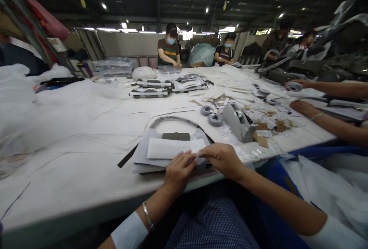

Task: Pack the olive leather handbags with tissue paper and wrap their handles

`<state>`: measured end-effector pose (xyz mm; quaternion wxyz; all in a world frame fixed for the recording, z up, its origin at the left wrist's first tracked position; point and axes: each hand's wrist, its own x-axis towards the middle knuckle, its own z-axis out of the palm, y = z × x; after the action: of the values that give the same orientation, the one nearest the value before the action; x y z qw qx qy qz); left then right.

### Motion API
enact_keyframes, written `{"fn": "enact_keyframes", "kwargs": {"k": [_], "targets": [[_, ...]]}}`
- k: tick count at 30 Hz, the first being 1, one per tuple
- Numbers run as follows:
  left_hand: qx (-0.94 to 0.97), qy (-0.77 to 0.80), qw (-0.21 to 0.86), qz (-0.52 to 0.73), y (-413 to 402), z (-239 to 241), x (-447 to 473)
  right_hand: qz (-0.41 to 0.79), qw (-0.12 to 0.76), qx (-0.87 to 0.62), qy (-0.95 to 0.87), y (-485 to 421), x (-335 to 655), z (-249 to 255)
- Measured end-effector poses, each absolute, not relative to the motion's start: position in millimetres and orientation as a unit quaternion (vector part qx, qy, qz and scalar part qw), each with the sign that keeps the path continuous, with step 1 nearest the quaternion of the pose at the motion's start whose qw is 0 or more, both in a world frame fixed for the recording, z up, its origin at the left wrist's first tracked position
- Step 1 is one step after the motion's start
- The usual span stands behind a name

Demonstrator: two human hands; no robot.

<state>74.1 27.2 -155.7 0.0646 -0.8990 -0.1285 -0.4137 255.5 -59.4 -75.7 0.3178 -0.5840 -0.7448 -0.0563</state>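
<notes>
A dark grey handbag (176, 136) lies on the table in front of me, its looped handle (169, 118) wrapped in translucent material. Pale wrapping covers much of its body, and a folded white foam sheet (169, 148) lies across the top. My left hand (179, 170) holds down the lower right part of this sheet, fingers close together and bent at the tips. Right beside those fingertips, my right hand (222, 159) is closed in a pinch at the sheet's right end. Something small and pale shows at the pinch, too unclear to name.
A grey tape dispenser (237, 122) stands to the right, beside tape rolls (215, 119) and scattered tags (280, 125). Wrapped bags (151, 93) lie farther back. White sheeting (57, 107) heaps up at left. A co-worker's hands (301, 107) work at right, above a blue bin (273, 176).
</notes>
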Motion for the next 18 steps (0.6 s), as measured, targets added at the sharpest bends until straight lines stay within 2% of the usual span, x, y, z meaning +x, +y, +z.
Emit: {"fn": "enact_keyframes", "kwargs": {"k": [6, 12, 18], "targets": [[-0.894, -0.129, 0.044, -0.428, 26.9, -154.6, 74.6, 0.032, 0.269, -0.636, -0.723, -28.2, 265.7, -76.0], [-0.9, -0.141, -0.009, -0.412, 26.3, -152.0, 72.0, 0.076, 0.247, -0.626, -0.736, -10.5, 267.8, -80.1], [-0.9, -0.129, 0.03, -0.416, 27.2, -151.3, 70.8, 0.128, 0.202, -0.621, -0.746, 8.2, 276.1, -80.2]]}}
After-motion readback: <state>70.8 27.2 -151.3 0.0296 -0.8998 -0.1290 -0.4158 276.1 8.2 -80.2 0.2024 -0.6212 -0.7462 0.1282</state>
